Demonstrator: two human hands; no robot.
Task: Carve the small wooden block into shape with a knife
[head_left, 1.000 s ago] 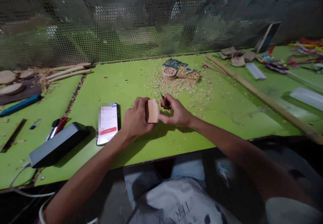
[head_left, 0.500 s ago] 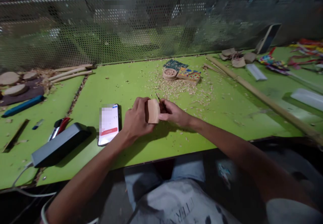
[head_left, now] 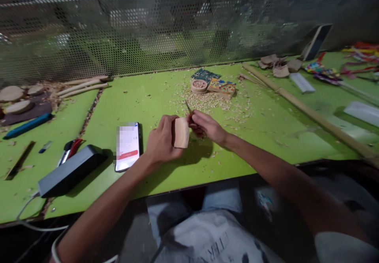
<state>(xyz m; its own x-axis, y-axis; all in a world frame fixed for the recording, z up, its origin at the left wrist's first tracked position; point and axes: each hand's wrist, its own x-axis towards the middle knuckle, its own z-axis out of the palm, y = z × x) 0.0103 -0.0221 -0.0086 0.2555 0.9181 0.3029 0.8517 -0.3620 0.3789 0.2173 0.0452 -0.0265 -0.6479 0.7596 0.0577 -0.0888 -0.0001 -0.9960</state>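
Observation:
My left hand (head_left: pixel 161 139) is wrapped round a small pale wooden block (head_left: pixel 181 132), holding it upright just above the green table (head_left: pixel 154 93). My right hand (head_left: pixel 207 125) is closed on a thin carving knife (head_left: pixel 188 107), whose blade points up and away at the block's top right edge. Both hands meet at the block, near the middle of the table. A phone (head_left: pixel 127 146) with a lit screen lies just left of my left hand.
Wood shavings (head_left: pixel 216 103), a round carved wooden piece (head_left: pixel 199 86) and painted tiles (head_left: pixel 222 87) lie beyond my hands. A dark power bank (head_left: pixel 69 171), pens (head_left: pixel 68 150), wooden discs (head_left: pixel 14 97) and sticks sit left. A long wooden pole (head_left: pixel 310 115) runs along the right. Mesh screen behind.
My right hand has turned so the knife tip now points higher, at the block's top edge. The block and both hands have shifted slightly toward me.

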